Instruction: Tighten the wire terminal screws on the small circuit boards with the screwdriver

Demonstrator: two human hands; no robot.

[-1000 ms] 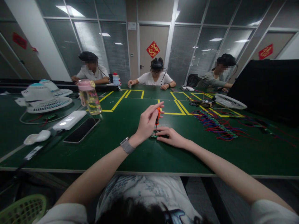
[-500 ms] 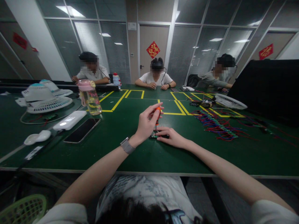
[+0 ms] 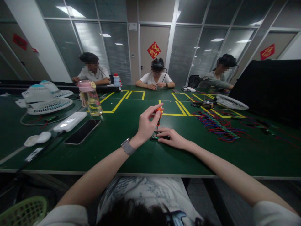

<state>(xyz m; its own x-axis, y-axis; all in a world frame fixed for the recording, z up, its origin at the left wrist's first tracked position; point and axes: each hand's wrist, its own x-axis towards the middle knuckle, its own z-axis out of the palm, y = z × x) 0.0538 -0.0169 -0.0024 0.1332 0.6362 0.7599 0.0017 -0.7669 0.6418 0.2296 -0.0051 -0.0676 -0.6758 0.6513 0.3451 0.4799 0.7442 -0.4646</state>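
Note:
My left hand (image 3: 146, 125) is closed around the orange-and-black handle of a screwdriver (image 3: 159, 115), held upright. The thin shaft points down at a small green circuit board (image 3: 154, 137) with a dark part beside it, lying on the table. From the right, my right hand (image 3: 173, 139) rests low with its fingers closed on the board's dark part. Those fingers partly cover the board, so where exactly the screwdriver's tip meets it is too small to tell.
On the green table (image 3: 131, 160), a phone (image 3: 82, 131), a white device (image 3: 70, 121) and a pink-lidded bottle (image 3: 90, 99) stand left, near white fans (image 3: 48, 102). Wired circuit boards (image 3: 218, 125) lie right, beside a black panel (image 3: 270, 94). Several people sit opposite.
My hands and the screwdriver stay almost in place. Across the table, the middle person has brought both hands together around a small object.

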